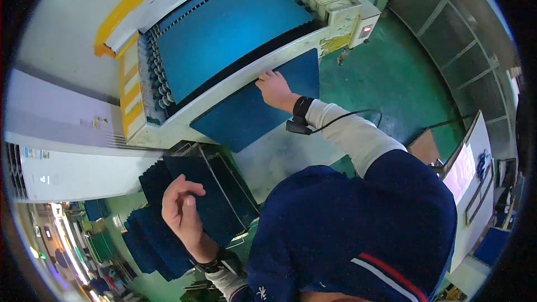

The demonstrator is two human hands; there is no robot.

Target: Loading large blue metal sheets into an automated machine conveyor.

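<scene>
My right hand (274,88) is at the upper edge of a flat dark blue panel (240,117), its fingers closed on that edge. The panel stands tilted along the front of a roller machine (187,113). A brighter blue panel (229,28) lies flat on the machine's rollers, apart from my hands. My left hand (183,211) is raised with its fingers loosely bent and apart, holding nothing. Below and beside it, several dark panels (159,240) stand close together in a rack (215,176).
A control box (366,29) with a red-lit display is fixed at the machine's right end. White cabinets (84,173) are on the left. At the right stands a pale table (467,190) with papers on it. Framed grey panels (458,39) line the far right above the green floor (363,89).
</scene>
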